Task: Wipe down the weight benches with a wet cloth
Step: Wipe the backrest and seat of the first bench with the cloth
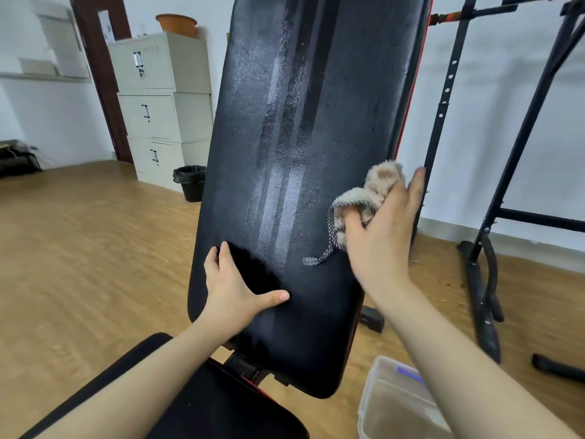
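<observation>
1. Fingers (417, 185) of the right hand (384, 236) gripped a fluffy beige cloth (378, 182), holding it against the right side of the tilted black backrest (294, 122).
2. Left hand (232, 289) lay flat on the backrest's lower left, fingers straight, thumb out.
3. Wet streaks ran down its middle.
4. Clear plastic tub (392, 403) sat on the floor nearby.

wood floor (79, 248), white wall (506, 106), beige cabinets (158, 90)
</observation>
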